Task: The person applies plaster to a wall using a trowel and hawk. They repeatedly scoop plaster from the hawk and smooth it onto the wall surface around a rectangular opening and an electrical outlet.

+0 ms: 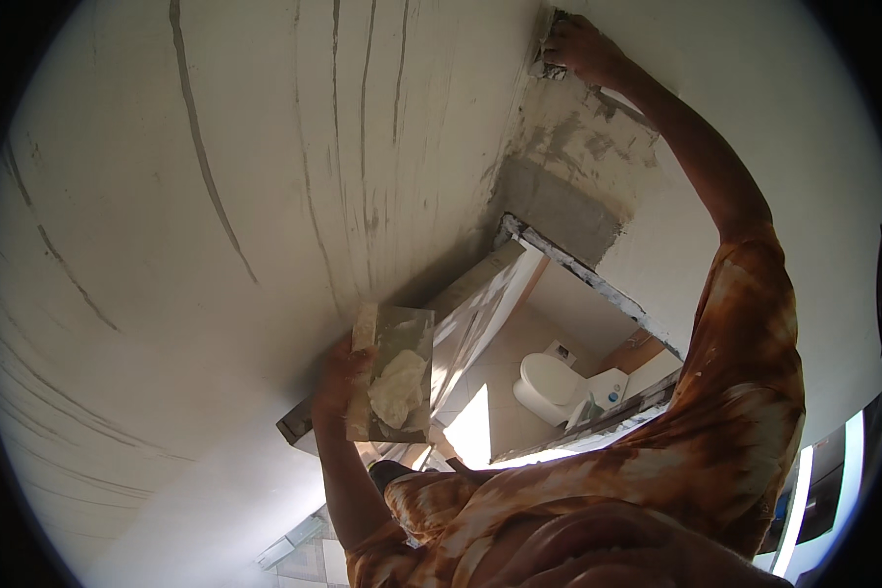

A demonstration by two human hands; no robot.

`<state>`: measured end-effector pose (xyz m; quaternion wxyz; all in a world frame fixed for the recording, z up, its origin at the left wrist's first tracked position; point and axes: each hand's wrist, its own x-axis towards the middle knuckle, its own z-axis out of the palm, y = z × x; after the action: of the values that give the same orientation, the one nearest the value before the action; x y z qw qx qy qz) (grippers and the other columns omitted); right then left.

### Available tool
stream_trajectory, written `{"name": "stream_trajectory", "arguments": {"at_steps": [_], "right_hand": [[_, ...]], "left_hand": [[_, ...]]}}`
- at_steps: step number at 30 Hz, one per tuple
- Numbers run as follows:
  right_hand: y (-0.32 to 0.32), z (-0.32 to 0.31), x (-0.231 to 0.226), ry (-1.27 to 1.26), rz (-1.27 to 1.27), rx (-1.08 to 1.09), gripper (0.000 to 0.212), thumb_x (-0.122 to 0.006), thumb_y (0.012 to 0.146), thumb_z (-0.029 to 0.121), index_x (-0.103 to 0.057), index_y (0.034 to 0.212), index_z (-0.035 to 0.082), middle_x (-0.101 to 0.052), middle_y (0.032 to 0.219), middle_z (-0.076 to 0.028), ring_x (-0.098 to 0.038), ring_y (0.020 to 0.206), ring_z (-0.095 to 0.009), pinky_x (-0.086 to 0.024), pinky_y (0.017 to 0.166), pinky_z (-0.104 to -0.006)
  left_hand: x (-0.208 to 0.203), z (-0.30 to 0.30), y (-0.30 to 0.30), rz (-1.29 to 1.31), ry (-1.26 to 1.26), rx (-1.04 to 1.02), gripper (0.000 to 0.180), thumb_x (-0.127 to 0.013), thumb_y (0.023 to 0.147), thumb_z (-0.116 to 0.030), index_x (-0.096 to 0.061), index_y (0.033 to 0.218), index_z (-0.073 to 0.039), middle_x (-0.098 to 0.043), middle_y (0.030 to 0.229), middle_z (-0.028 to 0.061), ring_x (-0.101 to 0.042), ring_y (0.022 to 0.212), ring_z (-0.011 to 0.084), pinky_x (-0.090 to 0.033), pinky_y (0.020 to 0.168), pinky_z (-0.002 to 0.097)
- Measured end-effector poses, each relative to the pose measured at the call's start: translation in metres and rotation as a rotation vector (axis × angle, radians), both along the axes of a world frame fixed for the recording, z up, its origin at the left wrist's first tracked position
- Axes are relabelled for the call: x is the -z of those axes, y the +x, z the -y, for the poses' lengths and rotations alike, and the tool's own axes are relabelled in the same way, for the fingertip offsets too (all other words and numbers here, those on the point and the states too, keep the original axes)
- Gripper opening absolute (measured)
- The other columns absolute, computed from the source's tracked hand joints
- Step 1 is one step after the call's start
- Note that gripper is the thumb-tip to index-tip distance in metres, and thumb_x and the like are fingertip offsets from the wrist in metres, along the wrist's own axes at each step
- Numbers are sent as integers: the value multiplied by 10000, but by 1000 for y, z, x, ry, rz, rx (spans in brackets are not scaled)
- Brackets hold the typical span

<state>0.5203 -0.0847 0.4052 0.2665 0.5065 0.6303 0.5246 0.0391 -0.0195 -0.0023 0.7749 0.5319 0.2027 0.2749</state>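
Note:
My left hand [339,377] is closed around the pale edge of a rectangular plastering trowel [402,328]. A lump of whitish putty [398,389] sits on its flat metal face. High up, where two pale surfaces meet, my right hand [583,49] presses against the corner, fingers bent. Under those fingers a flat, putty-smeared piece [553,72] shows only in part, and I cannot make out its kind. Below that hand lies a rough, unevenly coated patch [588,127], with a greyer rectangle [561,201] beneath it.
Long grey streaks mark the pale wall [147,225] on my left. Beneath the patch, an opening with a ragged white-smeared edge [598,282] shows a white toilet [551,382] on a tiled floor [490,363]. A door frame edge [475,279] slants between wall and opening.

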Motion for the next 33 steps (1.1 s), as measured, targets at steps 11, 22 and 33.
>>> {"name": "stream_trajectory", "arguments": {"at_steps": [11,22,33], "right_hand": [[-39,38,13,-21,102,256,370,-727,738,133,-714,1104,184,-609,1199,52,-506,1149,-181,-367,1073,-377],[0,19,25,3,113,111,365,-684,756,89,-692,1117,145,-601,1088,15,-514,1117,-196,-381,1067,-387],[5,-4,5,31,83,55,468,-747,698,90,-690,1159,147,-609,1146,15,-507,1168,-205,-388,1088,-411]], "left_hand": [[-11,6,-2,-30,20,-82,431,-667,882,-210,-625,1270,-28,-671,1083,40,-596,957,127,-453,887,295],[-14,9,-4,-56,58,-93,491,-660,879,-183,-574,1329,-7,-666,1111,47,-608,967,136,-464,885,290],[-17,10,-5,16,-16,-33,438,-631,895,-165,-589,1304,-13,-667,1128,54,-604,991,138,-466,900,299]]}}
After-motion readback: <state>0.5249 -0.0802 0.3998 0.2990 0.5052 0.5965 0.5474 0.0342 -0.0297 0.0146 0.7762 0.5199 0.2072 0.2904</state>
